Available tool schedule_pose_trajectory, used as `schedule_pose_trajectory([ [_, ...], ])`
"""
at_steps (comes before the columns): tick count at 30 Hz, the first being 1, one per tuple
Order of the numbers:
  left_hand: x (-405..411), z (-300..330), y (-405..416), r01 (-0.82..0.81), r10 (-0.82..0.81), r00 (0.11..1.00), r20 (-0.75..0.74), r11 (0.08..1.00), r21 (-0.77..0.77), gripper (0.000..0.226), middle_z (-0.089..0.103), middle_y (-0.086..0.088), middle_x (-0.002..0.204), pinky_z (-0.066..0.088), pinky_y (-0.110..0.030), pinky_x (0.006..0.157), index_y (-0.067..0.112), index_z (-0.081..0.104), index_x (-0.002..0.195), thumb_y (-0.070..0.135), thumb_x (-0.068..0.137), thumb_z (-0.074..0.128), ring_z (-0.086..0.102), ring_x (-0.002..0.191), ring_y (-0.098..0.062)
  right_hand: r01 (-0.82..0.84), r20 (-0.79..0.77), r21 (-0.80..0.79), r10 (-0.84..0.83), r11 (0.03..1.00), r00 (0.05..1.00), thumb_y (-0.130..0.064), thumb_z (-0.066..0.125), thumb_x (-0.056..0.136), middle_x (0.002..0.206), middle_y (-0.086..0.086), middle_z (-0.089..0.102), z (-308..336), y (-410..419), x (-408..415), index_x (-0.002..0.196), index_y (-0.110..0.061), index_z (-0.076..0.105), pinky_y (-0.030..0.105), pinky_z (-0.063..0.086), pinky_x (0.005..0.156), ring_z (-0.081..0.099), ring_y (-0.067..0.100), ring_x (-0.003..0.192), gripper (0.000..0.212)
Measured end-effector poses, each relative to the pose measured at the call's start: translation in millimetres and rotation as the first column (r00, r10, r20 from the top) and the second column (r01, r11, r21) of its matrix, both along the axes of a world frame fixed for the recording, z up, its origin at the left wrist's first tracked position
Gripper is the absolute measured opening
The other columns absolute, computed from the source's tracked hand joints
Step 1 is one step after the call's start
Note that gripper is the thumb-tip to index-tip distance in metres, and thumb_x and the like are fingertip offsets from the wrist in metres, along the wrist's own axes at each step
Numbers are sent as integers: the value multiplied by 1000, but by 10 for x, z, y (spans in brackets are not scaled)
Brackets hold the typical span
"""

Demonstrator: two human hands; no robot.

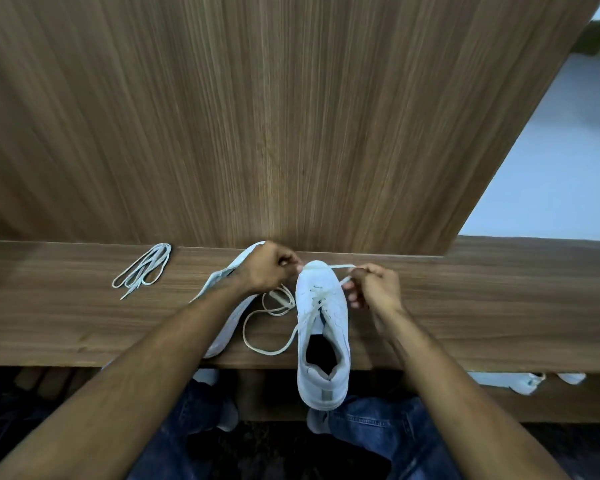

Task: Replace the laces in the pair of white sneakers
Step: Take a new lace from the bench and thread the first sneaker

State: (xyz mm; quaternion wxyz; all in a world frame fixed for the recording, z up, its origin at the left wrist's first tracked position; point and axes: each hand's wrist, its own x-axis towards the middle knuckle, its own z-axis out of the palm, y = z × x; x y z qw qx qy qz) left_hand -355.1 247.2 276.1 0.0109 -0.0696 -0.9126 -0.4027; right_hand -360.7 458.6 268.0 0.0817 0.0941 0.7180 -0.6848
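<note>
**Both Hands Pinched a Lace at the Toe of a White Sneaker**

A white sneaker (323, 327) stood upright on a narrow wooden shelf (499, 306), its toe pointing away toward the far panel and its heel hanging over the near edge. A cream lace (329, 268) ran through its eyelets and was drawn across the toe end, stretched between the two hands.

The left hand (269, 268) was curled at the far left of the toe, thumb and fingers pinched on one end of the lace. The right hand (371, 285) sat just right of the toe, its fingers curled and pinching the other end, with a short tip of lace showing beside the knuckles. The slack part of the lace (267, 327) trailed off the shoe's left side and lay in loose loops on the shelf, between the two sneakers.

The second white sneaker (229, 299) lay on its side just left of the first, largely covered by the left forearm, its toe touching the far panel.

Well to the left, a separate bundle of laces (142, 268) lay folded into long loops on the shelf, apart from both shoes.

Behind the shelf rose a tall wood-grain panel (257, 116). Below the near edge were blue jeans (378, 434) on the person's legs, and further white shoes (520, 381) sat under the shelf at the right, partly hidden.
</note>
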Motion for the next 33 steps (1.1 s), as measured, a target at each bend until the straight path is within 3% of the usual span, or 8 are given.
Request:
schedule_pose_trajectory([
  [4,46,-150,-284,-103,115,992,60,979,-174,12,72,3,75,54,-35,75,21,74,78,26,87,68,65,75,-12,129,226,-70,-110,989,968,-6,54,92,47,0,61,-258,198,48,90,-10,59,17,42,37,47,7,32,7],
  [10,77,-40,55,3,-3,1000,-6,996,-87,11,60,18,62,39,-17,61,15,75,85,23,88,68,54,58,7,-268,-83,86,275,960,958,0,62,89,68,13,61,-143,-102,144,115,-21,57,21,38,39,45,10,39,34],
  [14,65,-23,236,55,-56,997,-45,998,-42,11,57,26,51,34,-10,55,16,75,82,21,88,67,50,53,11,-331,-204,368,423,869,883,-12,59,94,65,13,63,-106,-228,79,86,-5,66,23,41,43,50,8,38,12],
  [19,73,-200,-77,-99,100,995,-17,995,17,19,65,8,65,49,-30,67,28,69,69,24,87,68,55,60,-4,-89,-99,98,99,991,990,-6,59,93,58,7,59,-107,82,4,77,-9,63,17,38,35,45,7,33,17],
  [23,147,-322,-387,-183,183,983,10,983,30,30,65,17,65,45,-26,69,35,63,64,17,86,70,56,62,2,183,54,-105,-178,977,983,-8,60,92,49,-1,63,-135,426,-72,79,-11,62,16,41,36,49,7,33,13],
  [26,189,-324,-435,-250,247,968,41,958,141,21,63,18,59,43,-21,65,22,68,69,12,86,70,55,56,7,175,175,-93,-157,980,972,-11,57,94,53,-1,66,-223,553,-89,85,-13,62,15,44,39,53,5,36,11],
  [29,222,-224,-312,-350,335,935,116,818,456,9,67,0,69,49,-22,64,7,68,77,7,86,68,59,56,-1,136,220,-66,-119,988,968,-13,57,94,64,2,69,-321,549,-77,87,-14,65,17,47,42,57,6,41,10],
  [33,198,-39,-152,-459,405,865,298,396,795,10,71,-6,78,54,-23,68,11,65,78,13,83,74,68,71,-12,88,235,-61,-71,994,969,-12,58,93,67,2,71,-403,450,-38,89,-13,66,17,48,45,59,7,46,9],
])
